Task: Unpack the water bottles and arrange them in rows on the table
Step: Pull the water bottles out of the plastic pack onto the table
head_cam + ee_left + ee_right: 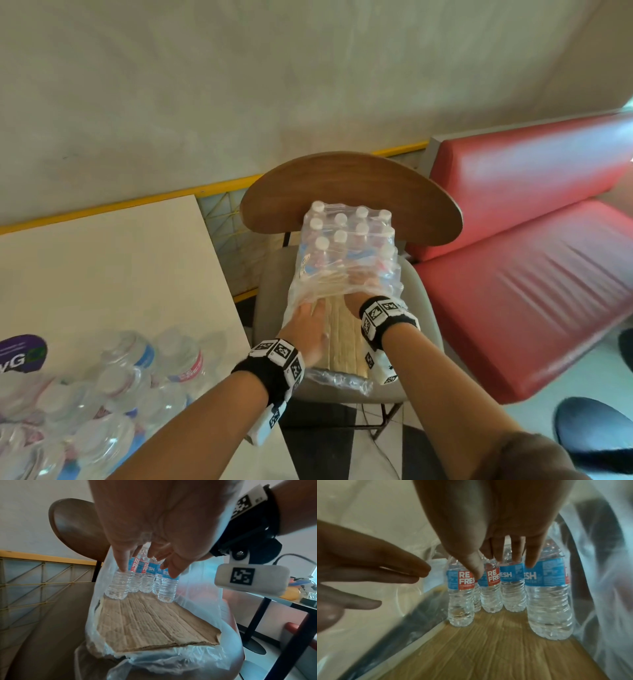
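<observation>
With both my left hand (308,329) and right hand (359,291) open, empty, inside the wrap (346,274), I judge the bottles (547,595) thin-walled, slippery; grip mid-body.

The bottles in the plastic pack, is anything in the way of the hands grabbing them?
No. Both the left hand and right hand are already inside the torn plastic wrap. The bottles stand right before the fingertips, on bare cardboard.
</observation>
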A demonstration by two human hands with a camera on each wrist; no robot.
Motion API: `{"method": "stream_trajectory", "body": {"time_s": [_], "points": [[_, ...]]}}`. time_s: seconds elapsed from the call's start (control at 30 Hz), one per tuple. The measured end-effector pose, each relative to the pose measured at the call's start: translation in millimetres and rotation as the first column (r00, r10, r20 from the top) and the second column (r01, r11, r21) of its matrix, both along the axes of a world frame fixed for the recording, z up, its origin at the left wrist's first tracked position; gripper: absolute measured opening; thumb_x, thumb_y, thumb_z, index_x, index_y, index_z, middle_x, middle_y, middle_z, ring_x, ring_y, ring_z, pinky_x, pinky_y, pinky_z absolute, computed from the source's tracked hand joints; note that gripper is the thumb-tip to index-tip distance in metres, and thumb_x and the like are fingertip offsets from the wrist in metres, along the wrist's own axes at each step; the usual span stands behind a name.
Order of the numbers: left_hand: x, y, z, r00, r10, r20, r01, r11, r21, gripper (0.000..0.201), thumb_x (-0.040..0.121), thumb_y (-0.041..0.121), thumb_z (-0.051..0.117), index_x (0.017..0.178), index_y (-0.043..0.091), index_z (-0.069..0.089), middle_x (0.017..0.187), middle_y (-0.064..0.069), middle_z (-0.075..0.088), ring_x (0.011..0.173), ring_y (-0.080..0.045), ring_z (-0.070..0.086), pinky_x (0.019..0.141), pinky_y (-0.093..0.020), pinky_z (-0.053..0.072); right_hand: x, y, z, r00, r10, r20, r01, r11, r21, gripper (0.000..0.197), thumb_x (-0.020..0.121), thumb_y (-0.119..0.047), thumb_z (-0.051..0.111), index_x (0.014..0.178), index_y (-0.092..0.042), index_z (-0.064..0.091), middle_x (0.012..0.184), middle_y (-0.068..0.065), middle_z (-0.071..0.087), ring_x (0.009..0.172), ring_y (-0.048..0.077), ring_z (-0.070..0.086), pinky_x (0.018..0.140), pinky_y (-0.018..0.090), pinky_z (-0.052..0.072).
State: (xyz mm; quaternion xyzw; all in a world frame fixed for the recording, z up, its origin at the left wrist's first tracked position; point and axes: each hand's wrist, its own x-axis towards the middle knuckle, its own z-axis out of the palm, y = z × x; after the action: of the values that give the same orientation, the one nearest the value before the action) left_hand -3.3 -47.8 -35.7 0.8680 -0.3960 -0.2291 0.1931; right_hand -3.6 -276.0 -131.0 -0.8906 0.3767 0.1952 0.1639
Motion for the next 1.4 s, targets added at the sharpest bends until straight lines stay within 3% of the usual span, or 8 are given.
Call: {"method": "stream_trajectory", "body": {"time_s": [0.2, 0.33, 0.47, 0.6, 0.7, 0.93, 1.2, 1.4], "points": [[0, 3, 1, 0.999, 0.041, -0.017, -0.042, 0.992, -0.117, 0.071, 0.094, 0.027, 0.051, 0.149, 0.017, 0.008, 0.158, -0.005, 0.006, 0.147, -0.022, 0.008, 0.117, -0.037, 0.024, -42, 87, 140, 0.997, -0.071, 0.038, 0.074, 0.994, -0.084, 0.082, 0.084, -0.023, 0.066, 0.148, -0.021, 0.014, 0.15, 0.008, 0.03, 0.132, 0.034, 0.04, 0.105, 0.047, 0.041], [6, 6, 4, 0.999, 0.03, -0.036, -0.036, 0.986, -0.162, 0.07, 0.093, 0.026, 0.052, 0.149, 0.017, 0.01, 0.157, -0.002, 0.008, 0.147, -0.021, 0.007, 0.118, -0.038, 0.023, -42, 88, 155, 0.983, -0.185, 0.02, 0.186, 0.98, -0.074, 0.065, 0.088, -0.022, 0.062, 0.144, -0.017, 0.029, 0.141, 0.011, 0.041, 0.126, 0.034, 0.047, 0.1, 0.044, 0.044], [6, 2, 8, 0.999, 0.025, -0.025, -0.029, 0.987, -0.159, 0.071, 0.092, 0.023, 0.053, 0.148, 0.016, 0.01, 0.156, -0.004, 0.007, 0.145, -0.024, 0.012, 0.115, -0.038, 0.029, -21, 75, 153, 0.79, -0.504, 0.349, 0.422, 0.86, 0.285, 0.057, 0.089, -0.015, 0.059, 0.141, -0.011, 0.035, 0.139, 0.012, 0.044, 0.125, 0.031, 0.047, 0.096, 0.03, 0.041], [8, 1, 6, 0.998, 0.04, -0.041, -0.046, 0.989, -0.143, 0.069, 0.09, 0.025, 0.055, 0.146, 0.012, 0.017, 0.153, -0.012, 0.018, 0.143, -0.027, 0.017, 0.115, -0.041, 0.028, -26, 95, 144, 0.898, -0.305, 0.318, 0.292, 0.952, 0.089, 0.071, 0.091, -0.02, 0.056, 0.148, -0.025, 0.015, 0.149, 0.009, 0.026, 0.129, 0.032, 0.041, 0.102, 0.042, 0.038], [14, 5, 0, 0.997, 0.049, -0.058, -0.054, 0.994, -0.097, 0.065, 0.086, 0.027, 0.059, 0.141, 0.011, 0.029, 0.145, -0.01, 0.033, 0.137, -0.027, 0.03, 0.11, -0.042, 0.035, -37, 126, 139, 0.988, -0.09, 0.123, 0.073, 0.988, 0.139, 0.05, 0.098, -0.021, 0.044, 0.146, -0.015, 0.03, 0.149, 0.012, 0.035, 0.134, 0.03, 0.037, 0.109, 0.038, 0.032], [20, 12, -7, 0.97, 0.124, -0.21, -0.199, 0.901, -0.386, 0.048, 0.082, 0.013, 0.066, 0.127, 0.013, 0.05, 0.126, -0.004, 0.055, 0.116, -0.013, 0.051, 0.104, -0.029, 0.04, -39, 160, 154, 0.795, -0.313, 0.52, 0.071, 0.899, 0.432, 0.015, 0.088, -0.021, 0.058, 0.097, -0.012, 0.064, 0.083, 0.002, 0.065, 0.067, 0.014, 0.06, 0.052, 0.017, 0.043], [28, 11, -6, 0.907, 0.337, -0.252, -0.408, 0.85, -0.333, 0.041, 0.074, 0.019, 0.075, 0.112, 0.015, 0.059, 0.108, -0.002, 0.065, 0.101, -0.017, 0.064, 0.09, -0.035, 0.053, -18, 138, 141, 0.988, -0.037, 0.152, -0.012, 0.95, 0.312, 0.038, 0.096, -0.019, 0.037, 0.133, -0.021, 0.049, 0.13, 0.007, 0.056, 0.112, 0.026, 0.055, 0.09, 0.027, 0.042], [25, 18, -16, 0.884, 0.348, -0.312, -0.446, 0.828, -0.341, 0.052, 0.071, 0.024, 0.077, 0.118, 0.02, 0.054, 0.109, 0.007, 0.061, 0.103, -0.01, 0.06, 0.093, -0.028, 0.048, -7, 138, 133, 0.995, 0.032, 0.098, -0.064, 0.936, 0.345, 0.04, 0.101, -0.011, 0.035, 0.139, 0.001, 0.04, 0.144, 0.02, 0.042, 0.135, 0.032, 0.039, 0.11, 0.036, 0.03]]}}
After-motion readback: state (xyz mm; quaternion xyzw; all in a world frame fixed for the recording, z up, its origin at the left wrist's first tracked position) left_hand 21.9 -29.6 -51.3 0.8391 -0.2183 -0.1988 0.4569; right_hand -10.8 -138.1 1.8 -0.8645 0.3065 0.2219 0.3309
